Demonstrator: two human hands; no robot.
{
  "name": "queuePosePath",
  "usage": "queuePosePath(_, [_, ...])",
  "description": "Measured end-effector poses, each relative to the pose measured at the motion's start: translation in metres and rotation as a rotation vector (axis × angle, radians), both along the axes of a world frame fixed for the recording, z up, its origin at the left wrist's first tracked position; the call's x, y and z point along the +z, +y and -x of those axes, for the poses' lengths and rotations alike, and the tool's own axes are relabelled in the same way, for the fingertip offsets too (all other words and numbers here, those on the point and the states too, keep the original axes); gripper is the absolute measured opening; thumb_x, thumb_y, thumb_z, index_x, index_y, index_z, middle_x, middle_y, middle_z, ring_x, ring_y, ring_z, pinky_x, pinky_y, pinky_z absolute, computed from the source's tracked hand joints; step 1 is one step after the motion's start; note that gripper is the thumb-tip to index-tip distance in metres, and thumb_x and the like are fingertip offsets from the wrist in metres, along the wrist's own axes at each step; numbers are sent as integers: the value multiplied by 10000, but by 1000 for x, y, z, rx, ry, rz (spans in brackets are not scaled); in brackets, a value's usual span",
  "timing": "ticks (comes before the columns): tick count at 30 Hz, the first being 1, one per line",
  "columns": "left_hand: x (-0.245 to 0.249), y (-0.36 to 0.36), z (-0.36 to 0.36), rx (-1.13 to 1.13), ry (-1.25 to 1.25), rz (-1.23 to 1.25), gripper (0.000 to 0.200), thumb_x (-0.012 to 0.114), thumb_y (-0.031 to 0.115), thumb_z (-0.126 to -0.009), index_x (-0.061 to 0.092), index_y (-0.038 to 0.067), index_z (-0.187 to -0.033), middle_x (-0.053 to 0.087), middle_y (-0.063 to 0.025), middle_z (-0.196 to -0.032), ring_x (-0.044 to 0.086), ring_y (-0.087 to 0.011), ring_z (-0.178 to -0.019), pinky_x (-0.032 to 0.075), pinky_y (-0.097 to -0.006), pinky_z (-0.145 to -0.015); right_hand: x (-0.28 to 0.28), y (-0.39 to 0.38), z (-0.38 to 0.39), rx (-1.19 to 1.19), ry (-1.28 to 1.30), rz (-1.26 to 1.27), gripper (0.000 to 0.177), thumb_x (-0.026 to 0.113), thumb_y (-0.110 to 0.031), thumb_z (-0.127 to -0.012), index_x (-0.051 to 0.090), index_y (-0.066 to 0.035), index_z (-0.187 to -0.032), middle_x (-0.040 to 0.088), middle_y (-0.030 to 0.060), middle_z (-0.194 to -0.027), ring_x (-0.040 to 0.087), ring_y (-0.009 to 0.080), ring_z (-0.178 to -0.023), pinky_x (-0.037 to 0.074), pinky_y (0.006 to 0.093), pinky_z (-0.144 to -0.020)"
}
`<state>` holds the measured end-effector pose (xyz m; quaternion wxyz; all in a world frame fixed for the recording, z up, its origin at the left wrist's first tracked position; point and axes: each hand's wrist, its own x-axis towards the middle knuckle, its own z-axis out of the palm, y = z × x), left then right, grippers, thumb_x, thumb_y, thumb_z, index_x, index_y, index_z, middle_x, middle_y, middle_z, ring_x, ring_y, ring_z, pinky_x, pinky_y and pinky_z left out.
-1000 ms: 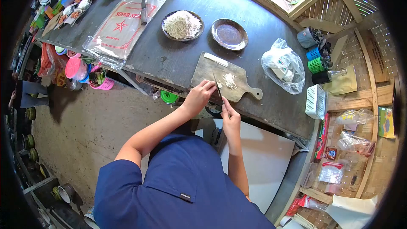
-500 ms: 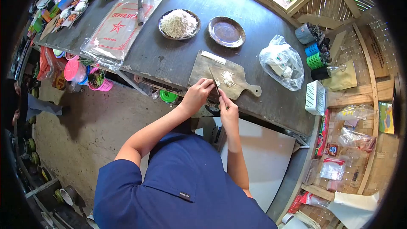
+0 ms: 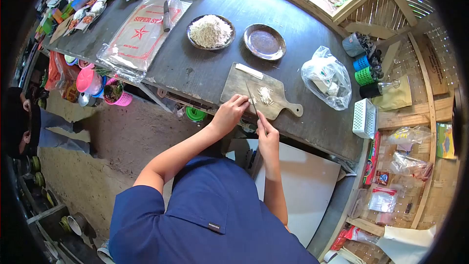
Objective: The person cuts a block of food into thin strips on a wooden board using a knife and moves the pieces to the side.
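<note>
Right hand point(image 3: 268, 139) had its fingers closed around the handle of a knife point(image 3: 250, 93), blade angled over the cutting board point(image 3: 234, 84), tip toward the board's far edge. Left hand point(image 3: 231, 112) had its fingertips bunched at the board's near left corner, seemingly pinching a small pale piece right beside the blade; piece mostly hidden, so exact hold unclear. Step looked like fine slicing, partway through: pale shreds point(image 3: 265, 96) lay loose just right of the blade, and a whole white strip point(image 3: 249, 71) rested along the board's far edge, uncut. The next stroke called for a steady pinch, fingertips tucked clear of the edge, and a thin, even cut; a slip toward the left fingers seemed the main risk. Board sat at the table's point(image 3: 195, 76) near edge, handle pointing right. Beyond it, toward the far edge, stood a bowl point(image 3: 233, 35) heaped with shredded pale stuff point(image 3: 210, 29) and, to its right, a dark plate point(image 3: 265, 42). Clear plastic bag point(image 3: 326, 76) lay right of the board.
</note>
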<state>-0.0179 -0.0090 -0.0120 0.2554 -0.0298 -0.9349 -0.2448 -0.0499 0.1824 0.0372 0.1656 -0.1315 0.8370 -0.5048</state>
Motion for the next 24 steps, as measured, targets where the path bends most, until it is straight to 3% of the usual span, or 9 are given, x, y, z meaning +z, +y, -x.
queuePosePath(5, [-3,4,0,16,31,-38,295,687,31,-863,727,-31,-1149,679,-119,-1237,657,-311,-1192,581,-396,-1009,-8,-5,2,-18,-59,-29,376,622,-243,-1127,685,-156,-1487,686,86,-847,578,110,-779,523,313,-787])
queuePosePath(7, [-4,5,0,3,32,-23,295,686,32,-862,725,-33,-1147,678,-124,-1238,659,-312,-1195,582,-400,-1005,-8,-12,8,13,34,-10,373,625,-251,-1127,690,-149,-1480,781,136,-960,607,136,-805,538,327,-832])
queuePosePath(8, [-4,4,1,2,28,-15,291,684,31,-863,725,-33,-1144,679,-121,-1239,660,-309,-1194,584,-398,-1001,-4,-9,8,2,-18,-79,367,621,-251,-1128,698,-139,-1469,814,192,-1146,710,159,-919,548,334,-913])
queuePosePath(9, [-4,2,1,6,23,-8,287,682,31,-864,725,-33,-1140,679,-119,-1239,661,-306,-1194,585,-397,-997,4,-9,6,6,-13,-74,367,621,-251,-1128,698,-139,-1469,814,192,-1146,710,159,-919,548,334,-913])
queuePosePath(11, [-4,1,1,8,17,-15,282,684,28,-860,727,-35,-1132,681,-114,-1239,661,-299,-1194,589,-391,-991,12,-3,-3,-19,-107,-83,361,619,-249,-1128,703,-134,-1459,774,219,-1293,760,201,-1126,542,343,-997])
queuePosePath(12, [-3,2,0,10,35,-13,281,686,27,-859,728,-35,-1131,681,-110,-1237,661,-298,-1194,589,-389,-989,-7,3,-4,-3,-11,-16,357,615,-243,-1127,705,-135,-1456,766,218,-1313,732,224,-1262,529,339,-1043])
queuePosePath(24, [-2,2,-3,-8,-4,-21,337,645,43,-874,730,-56,-1184,675,-136,-1260,636,-302,-1233,563,-379,-1054,-1,0,-6,-7,-51,-39,361,620,-237,-1123,702,-119,-1454,761,237,-1295,756,248,-1208,539,345,-1019])
